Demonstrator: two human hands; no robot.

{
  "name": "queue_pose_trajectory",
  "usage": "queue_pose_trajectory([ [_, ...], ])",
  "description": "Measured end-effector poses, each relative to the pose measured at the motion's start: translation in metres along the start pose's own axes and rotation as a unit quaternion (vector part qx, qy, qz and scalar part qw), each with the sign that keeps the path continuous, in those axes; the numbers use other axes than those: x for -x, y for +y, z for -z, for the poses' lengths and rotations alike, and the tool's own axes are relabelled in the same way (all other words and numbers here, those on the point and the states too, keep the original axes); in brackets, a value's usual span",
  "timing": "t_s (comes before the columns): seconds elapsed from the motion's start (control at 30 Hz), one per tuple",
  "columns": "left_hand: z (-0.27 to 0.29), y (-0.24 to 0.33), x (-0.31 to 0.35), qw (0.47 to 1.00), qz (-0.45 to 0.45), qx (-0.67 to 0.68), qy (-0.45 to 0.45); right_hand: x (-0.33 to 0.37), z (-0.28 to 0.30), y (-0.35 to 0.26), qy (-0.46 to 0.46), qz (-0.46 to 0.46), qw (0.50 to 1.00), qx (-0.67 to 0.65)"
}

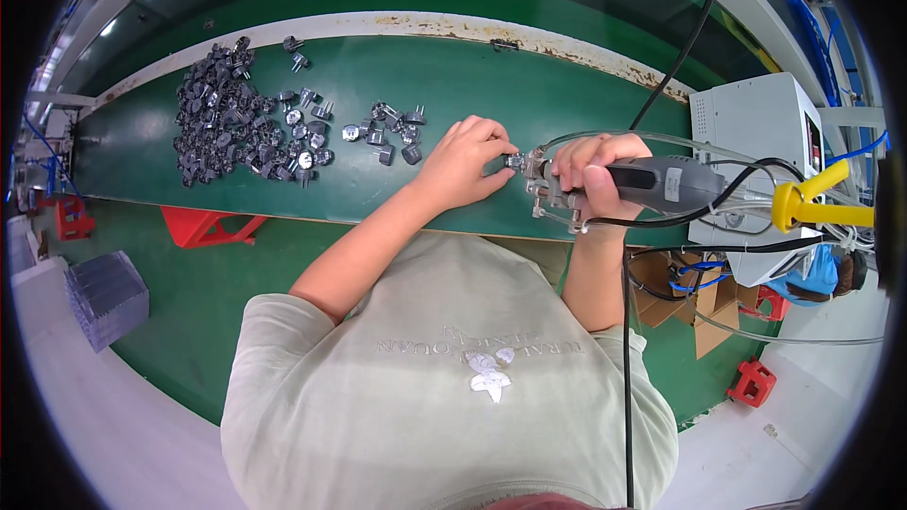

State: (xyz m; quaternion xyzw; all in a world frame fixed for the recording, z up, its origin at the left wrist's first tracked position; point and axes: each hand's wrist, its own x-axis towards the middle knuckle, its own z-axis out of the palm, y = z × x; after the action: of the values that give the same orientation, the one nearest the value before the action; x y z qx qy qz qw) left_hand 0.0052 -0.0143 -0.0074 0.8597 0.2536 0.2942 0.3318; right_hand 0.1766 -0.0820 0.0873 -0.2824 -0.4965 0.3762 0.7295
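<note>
My right hand (597, 168) is wrapped round a grey electric screwdriver (664, 183), which lies roughly level with its metal nose (543, 184) pointing left. Between the thumb and fingers of my left hand (465, 165) sits a small black plug part (513, 161), right at the tip of the screwdriver's nose. My fingers hide much of that part. Left of my left hand lies a small group of dark plug parts (385, 153), some with metal pins showing. Farther left is a large heap of similar plug parts (222, 118).
The green worktable (453, 66) has a worn white rail at its far edge. A white machine (756, 127) stands at the right, beside a yellow tie (812, 198) and several cables and hoses. Below are an open cardboard box (704, 316) and a red stool (203, 227).
</note>
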Motion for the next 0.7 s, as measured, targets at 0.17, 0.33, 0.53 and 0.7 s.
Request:
queue_pose_trajectory([
  [0.17,0.001,0.0,-0.001,1.0,0.003,0.001,0.0,0.001,-0.001,0.002,0.01,-0.015,1.0,0.001],
  [0.33,0.001,0.0,-0.001,1.0,0.006,0.003,-0.001,0.002,-0.001,0.003,0.012,-0.02,1.0,0.003],
  [0.53,0.001,0.0,-0.001,1.0,0.013,0.003,-0.002,0.002,-0.004,0.003,0.003,-0.026,0.999,0.022],
  [0.7,0.0,0.0,0.0,1.0,0.0,0.0,-0.002,0.009,0.002,0.014,-0.039,-0.015,0.984,0.176],
])
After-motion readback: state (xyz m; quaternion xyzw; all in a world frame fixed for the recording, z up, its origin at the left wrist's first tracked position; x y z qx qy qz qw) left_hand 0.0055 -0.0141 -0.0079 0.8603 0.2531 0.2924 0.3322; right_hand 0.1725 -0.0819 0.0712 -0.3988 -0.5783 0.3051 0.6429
